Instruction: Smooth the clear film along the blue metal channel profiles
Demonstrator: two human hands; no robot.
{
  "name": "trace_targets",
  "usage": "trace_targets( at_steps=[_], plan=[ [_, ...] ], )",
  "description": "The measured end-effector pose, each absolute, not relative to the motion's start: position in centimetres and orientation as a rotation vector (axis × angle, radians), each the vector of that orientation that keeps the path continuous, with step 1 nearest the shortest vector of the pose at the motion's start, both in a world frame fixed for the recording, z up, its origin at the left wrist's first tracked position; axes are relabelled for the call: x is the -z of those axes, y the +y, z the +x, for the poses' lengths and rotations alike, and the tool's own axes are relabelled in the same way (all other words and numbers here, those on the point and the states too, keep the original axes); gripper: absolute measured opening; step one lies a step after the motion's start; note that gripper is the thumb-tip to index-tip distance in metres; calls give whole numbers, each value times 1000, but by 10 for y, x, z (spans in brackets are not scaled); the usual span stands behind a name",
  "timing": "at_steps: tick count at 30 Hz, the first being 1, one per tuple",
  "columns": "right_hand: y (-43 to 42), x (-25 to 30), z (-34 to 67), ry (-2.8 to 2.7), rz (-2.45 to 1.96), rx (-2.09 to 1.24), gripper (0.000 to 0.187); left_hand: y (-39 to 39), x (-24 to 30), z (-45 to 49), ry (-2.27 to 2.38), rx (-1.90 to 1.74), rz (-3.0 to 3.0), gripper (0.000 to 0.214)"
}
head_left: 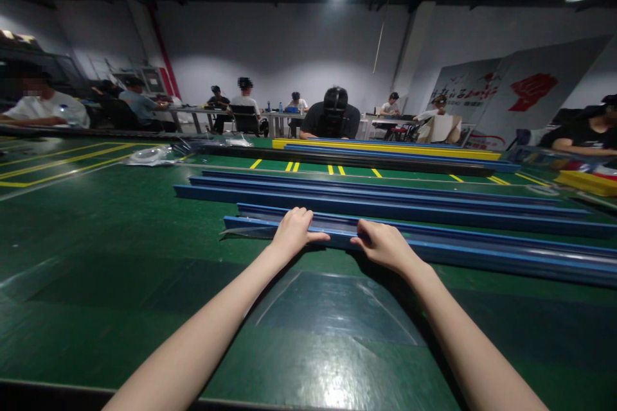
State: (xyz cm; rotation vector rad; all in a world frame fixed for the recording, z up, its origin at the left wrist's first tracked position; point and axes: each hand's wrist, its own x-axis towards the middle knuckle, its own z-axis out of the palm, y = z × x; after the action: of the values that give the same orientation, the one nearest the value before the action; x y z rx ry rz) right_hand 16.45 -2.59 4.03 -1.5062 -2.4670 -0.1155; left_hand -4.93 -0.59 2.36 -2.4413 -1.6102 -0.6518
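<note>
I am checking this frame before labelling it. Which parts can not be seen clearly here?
Head view, the only one:
- The nearest long blue plastic rail runs past the right edge; its far end is cut off.
- The left hand and right hand rest on this rail; their fingers curl over it, so the fingertips are hidden.
- A clear film seems to lie on the rail; glare blurs its edges.
- The clear plastic bags are too small to tell their contents.
</note>
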Motion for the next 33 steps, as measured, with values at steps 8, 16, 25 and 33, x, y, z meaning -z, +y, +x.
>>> trace_targets(
  at_steps=[8,16,25,33],
  plan=[
    [-25,-39,165,-2468,-1510,112,17,-5,-26,-48,-1719,571,-2470,47],
    [-25,-39,165,-2468,-1481,121,16,-4,-28,-48,-1755,512,-2469,48],
    [-26,-39,165,-2474,-1481,130,17,-2,-27,-49,-1751,478,-2474,51],
    [-25,-38,166,-2474,-1479,136,17,-1,-25,-49,-1704,450,-2454,52]
  ],
)
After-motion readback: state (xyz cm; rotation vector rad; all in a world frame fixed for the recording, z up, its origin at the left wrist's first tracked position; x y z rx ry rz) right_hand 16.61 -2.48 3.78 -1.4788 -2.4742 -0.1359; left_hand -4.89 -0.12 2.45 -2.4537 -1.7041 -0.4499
